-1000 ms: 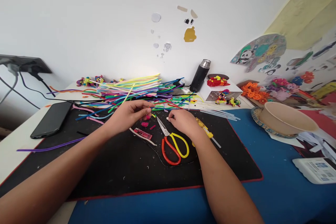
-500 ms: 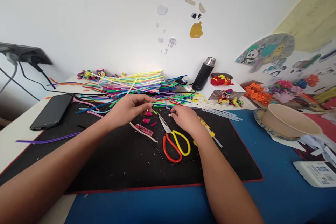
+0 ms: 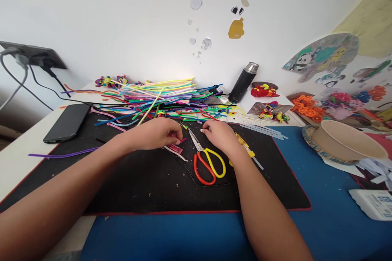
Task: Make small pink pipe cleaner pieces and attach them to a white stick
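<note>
My left hand (image 3: 159,132) is over the dark mat, its fingers bent down and closed around a small pink piece (image 3: 175,135) beside a pink-and-clear item (image 3: 173,149). My right hand (image 3: 219,132) has thumb and forefinger pressed together on a tiny white thing (image 3: 201,130), too small to name. Between the hands lie scissors (image 3: 197,144) with one red and one yellow handle, blades slightly apart and pointing away. A short pink stick (image 3: 183,140) is by my left fingertips. Right of the scissors, a yellow glue gun (image 3: 245,144) is partly hidden by my right arm.
Behind the hands is a pile of colourful pipe cleaners (image 3: 162,91). A phone (image 3: 65,123) lies at left. A black bottle (image 3: 243,82), a white box (image 3: 275,100) and a beige bowl (image 3: 349,140) stand to the right. Clear sticks (image 3: 263,129) lie near the bottle.
My left hand has moved down toward the small pink pieces, and its fingers have closed there. A small colourful figure now shows behind it. The whole view has shifted slightly.
</note>
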Demonstrator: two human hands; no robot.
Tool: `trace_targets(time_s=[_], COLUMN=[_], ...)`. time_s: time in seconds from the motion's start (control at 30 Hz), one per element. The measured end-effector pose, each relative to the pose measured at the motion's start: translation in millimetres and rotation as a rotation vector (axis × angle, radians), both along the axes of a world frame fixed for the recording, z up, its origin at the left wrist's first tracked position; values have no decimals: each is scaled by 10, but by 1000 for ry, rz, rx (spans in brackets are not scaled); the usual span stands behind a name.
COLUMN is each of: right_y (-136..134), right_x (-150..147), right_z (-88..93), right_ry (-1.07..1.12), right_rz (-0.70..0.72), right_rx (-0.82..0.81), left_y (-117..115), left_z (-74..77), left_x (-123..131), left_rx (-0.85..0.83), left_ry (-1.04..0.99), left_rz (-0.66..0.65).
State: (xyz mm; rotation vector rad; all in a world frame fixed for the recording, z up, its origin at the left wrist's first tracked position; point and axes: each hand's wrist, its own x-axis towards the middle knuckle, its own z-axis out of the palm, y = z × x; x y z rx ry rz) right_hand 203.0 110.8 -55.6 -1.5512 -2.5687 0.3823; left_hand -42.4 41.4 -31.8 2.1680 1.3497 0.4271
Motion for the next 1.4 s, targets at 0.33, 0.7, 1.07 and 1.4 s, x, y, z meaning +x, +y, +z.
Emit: trace_targets(time_s=[0.33,0.7,1.07,1.4], right_y=[-97,-224,-424,-509], right_x=[-93,-151,-66,-168], right_z=[61,110,381,197], right_ry=[186,48,-45,-72], right_rz=[52,158,153,149], right_rx=[192,144,-37,-95], left_y=[-75,-100,-84,-77], left_z=[-86,-121,66,260], left_x=[213,297,227,52], left_rx=[19,33,-111,-70], left_ry=[170,208,-14,-265], left_rz=[-229,-304,-16,46])
